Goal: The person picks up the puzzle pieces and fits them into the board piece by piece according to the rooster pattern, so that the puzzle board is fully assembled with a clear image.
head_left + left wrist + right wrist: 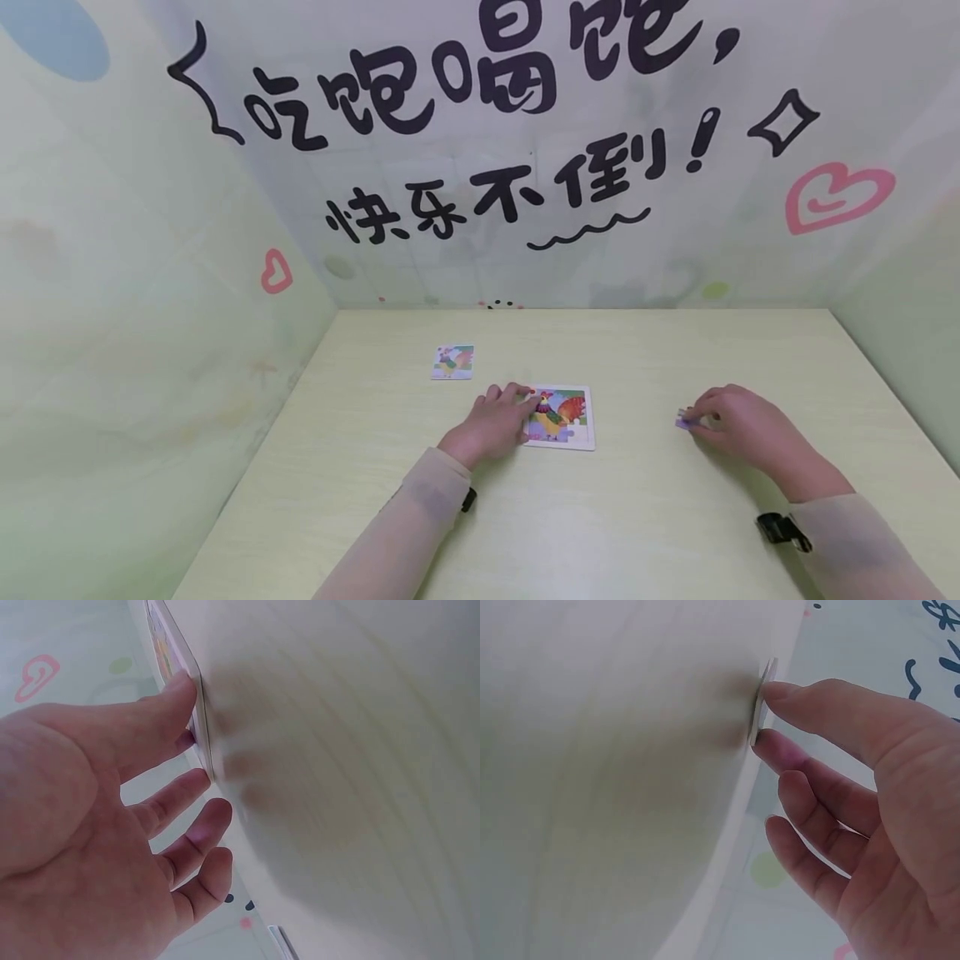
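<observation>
A square jigsaw puzzle board with a white border and a rooster picture lies on the table. Its lower right part shows a bare white area. My left hand rests at the board's left edge, with the thumb and index finger touching it; in the left wrist view the other fingers are spread off the board. Off to the right, my right hand pinches a small purplish puzzle piece between thumb and index finger. Seen nearly edge-on in the right wrist view, the piece is close over the tabletop.
Behind the left hand, a small rooster picture card lies flat on the pale wooden table. A printed backdrop with large black characters rises from the far edge, and fabric walls stand on both sides. Each wrist wears a black strap mount.
</observation>
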Action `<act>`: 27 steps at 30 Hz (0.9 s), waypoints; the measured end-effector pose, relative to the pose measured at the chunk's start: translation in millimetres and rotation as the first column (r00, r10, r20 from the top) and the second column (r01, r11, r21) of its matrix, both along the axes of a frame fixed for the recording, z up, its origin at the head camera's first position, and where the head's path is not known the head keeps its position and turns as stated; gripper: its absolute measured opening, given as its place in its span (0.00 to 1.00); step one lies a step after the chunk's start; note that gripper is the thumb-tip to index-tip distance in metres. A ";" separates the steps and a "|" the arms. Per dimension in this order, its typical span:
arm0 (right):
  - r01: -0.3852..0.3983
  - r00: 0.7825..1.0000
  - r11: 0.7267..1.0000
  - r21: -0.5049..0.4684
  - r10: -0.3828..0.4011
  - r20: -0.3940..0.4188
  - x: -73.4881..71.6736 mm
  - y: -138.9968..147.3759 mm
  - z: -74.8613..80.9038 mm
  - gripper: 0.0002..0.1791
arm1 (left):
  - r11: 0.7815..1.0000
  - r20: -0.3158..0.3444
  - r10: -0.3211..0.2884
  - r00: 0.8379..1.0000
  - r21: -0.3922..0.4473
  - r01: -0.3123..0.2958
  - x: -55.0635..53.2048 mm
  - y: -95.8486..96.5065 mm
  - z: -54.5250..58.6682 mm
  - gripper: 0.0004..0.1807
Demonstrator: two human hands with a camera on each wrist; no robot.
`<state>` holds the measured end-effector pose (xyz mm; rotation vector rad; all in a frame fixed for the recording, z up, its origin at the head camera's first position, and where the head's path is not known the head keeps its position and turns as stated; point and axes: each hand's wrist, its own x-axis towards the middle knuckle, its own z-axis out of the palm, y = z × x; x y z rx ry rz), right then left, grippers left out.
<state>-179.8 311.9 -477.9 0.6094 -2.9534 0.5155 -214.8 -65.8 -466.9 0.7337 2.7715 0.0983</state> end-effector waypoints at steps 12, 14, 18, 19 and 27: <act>-0.028 0.999 1.000 -0.009 0.028 -0.017 -34.9 17.3 -0.4 0.08 | 0.999 -0.044 0.053 0.998 0.014 -0.053 -16.2 23.7 -9.5 0.35; -0.023 1.000 1.000 -0.009 0.022 -0.020 -31.2 13.2 0.7 0.07 | 0.999 -0.039 0.043 0.998 0.012 -0.043 -15.5 21.4 -7.9 0.35; -0.011 1.000 1.000 -0.012 0.011 -0.024 -25.0 7.1 2.6 0.08 | 0.999 -0.029 0.031 0.999 0.017 -0.030 -14.2 17.2 -6.1 0.35; -0.011 1.000 1.000 -0.015 0.010 -0.024 -23.5 5.6 2.9 0.08 | 0.999 -0.024 0.029 0.999 0.019 -0.028 -13.8 16.2 -5.5 0.35; -0.012 0.999 1.000 -0.022 0.011 -0.034 -12.8 -8.3 4.6 0.08 | 1.000 -0.003 0.009 1.000 0.023 -0.009 -11.4 8.5 0.1 0.35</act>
